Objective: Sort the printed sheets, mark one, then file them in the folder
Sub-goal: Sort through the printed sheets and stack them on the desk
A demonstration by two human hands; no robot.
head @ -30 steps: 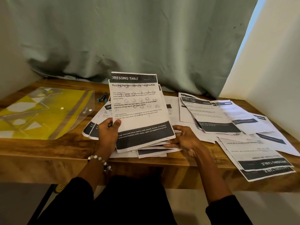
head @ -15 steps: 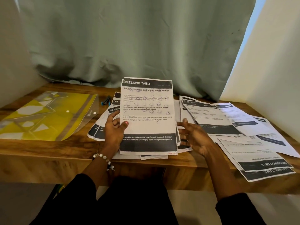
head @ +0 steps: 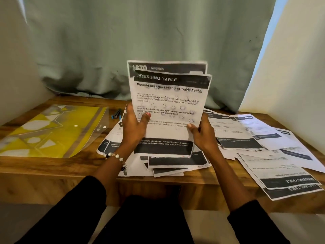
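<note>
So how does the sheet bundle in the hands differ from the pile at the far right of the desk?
The held bundle stands upright, gripped by the left hand and right hand; the right pile lies flat and fanned out on the desk. The bundle's "DRESSING TABLE" header reads upright; the pile's nearest sheets read upside down. Both are white prints with dark bands.

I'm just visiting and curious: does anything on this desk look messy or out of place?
Yes. Sheets lie fanned and overlapping across the desk, some upside down at the right edge, overhanging it. The folder lies by itself at the left. Both hands hold a small stack upright.
</note>
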